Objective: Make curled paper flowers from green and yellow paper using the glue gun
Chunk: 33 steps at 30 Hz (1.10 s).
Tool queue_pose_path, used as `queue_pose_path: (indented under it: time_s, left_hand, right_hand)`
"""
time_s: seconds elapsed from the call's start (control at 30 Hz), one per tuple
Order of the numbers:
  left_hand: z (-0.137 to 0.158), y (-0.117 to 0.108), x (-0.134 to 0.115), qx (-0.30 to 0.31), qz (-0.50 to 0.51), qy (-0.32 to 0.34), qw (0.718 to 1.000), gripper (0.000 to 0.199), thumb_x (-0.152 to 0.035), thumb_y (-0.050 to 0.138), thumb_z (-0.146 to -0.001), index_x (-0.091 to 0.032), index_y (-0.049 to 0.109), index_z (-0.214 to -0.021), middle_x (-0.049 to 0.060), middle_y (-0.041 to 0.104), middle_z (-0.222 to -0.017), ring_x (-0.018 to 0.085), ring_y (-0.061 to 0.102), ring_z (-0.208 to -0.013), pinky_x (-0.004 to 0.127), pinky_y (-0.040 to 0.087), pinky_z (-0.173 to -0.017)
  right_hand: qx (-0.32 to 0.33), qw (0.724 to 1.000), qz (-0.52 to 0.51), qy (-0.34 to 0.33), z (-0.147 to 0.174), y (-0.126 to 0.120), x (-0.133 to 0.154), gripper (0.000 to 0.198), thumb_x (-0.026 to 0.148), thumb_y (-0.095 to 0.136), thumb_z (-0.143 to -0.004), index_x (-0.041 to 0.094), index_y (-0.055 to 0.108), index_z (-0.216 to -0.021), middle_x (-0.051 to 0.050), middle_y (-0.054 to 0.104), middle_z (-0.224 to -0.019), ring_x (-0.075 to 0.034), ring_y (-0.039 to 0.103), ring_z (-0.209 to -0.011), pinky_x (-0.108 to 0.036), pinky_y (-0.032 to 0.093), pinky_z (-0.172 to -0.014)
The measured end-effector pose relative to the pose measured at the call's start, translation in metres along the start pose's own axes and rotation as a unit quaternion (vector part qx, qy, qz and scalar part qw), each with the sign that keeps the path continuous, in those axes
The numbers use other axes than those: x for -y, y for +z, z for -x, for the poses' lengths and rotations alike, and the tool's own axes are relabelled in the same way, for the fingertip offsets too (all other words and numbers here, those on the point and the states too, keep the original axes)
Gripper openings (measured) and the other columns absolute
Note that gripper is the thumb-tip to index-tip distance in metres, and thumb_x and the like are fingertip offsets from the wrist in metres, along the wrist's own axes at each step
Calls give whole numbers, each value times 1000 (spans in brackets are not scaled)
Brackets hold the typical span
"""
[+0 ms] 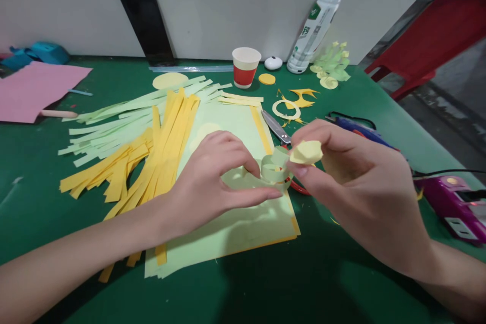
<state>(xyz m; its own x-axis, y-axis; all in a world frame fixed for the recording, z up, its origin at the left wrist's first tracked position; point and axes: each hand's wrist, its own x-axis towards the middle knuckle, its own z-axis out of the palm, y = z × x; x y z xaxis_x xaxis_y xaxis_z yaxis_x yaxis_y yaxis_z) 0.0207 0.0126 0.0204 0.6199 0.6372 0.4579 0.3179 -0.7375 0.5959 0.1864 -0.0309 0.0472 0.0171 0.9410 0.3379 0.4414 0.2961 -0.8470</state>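
My right hand point(364, 187) pinches a small folded pale-yellow paper piece point(307, 152) between thumb and fingertips, raised over the table. A pale-green paper strip point(270, 171) hangs in loose curls just below and left of it; whether the two are joined is hard to see. Around the strip's curled part, my left hand point(224, 177) bends its thumb and index finger, its other fingers tucked behind. Beneath the hands lies a stack of pale-green paper sheets point(246, 238) with yellow edges. Scissors point(276, 126) with red handles lie partly hidden behind the strip and right hand.
Yellow paper strips point(167, 147) and green strips point(114, 131) fan out at left. Behind stand a paper cup point(245, 73) and a leaning bottle point(317, 25). A paper ring point(286, 110), a blue tool point(360, 129) and a magenta device point(451, 207) lie rightward; pink paper point(41, 88) lies far left.
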Motion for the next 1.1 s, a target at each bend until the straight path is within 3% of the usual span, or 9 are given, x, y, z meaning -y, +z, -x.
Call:
queue_pose_path:
  time_s: [0.6,0.83,0.97,1.1]
  left_hand:
    - [0,2,0,-29,-57,8,998,24,-38,65,-77,-17,53,-74,0,59,-71,15,51,-74,36,40,-81]
    - [3,6,0,-52,-59,-14,997,30,-38,65,-76,-16,50,-89,4,59,-92,18,50,-89,33,40,-81]
    - [3,5,0,-63,14,-49,997,35,-44,62,-77,-19,49,-98,5,57,-101,18,51,-95,32,43,-82]
    - [1,6,3,-35,161,-134,977,35,-43,58,-80,-19,50,-105,6,60,-104,18,57,-100,30,48,-83]
  right_hand:
    - [2,1000,15,-13,2,2,-1,11,14,53,-70,23,50,-65,6,54,-63,-8,49,-63,-21,41,-54]
    - [-5,1000,16,-9,1,3,0,11,14,53,-70,22,49,-63,7,54,-62,-7,49,-61,-18,42,-56]
    - [-28,1000,1,-1,-1,3,-3,10,13,54,-69,22,52,-64,8,55,-66,-5,50,-62,-15,43,-57]
    - [-41,999,-12,-8,-4,0,-6,11,13,56,-71,23,54,-66,8,55,-65,-4,51,-61,-13,44,-58]
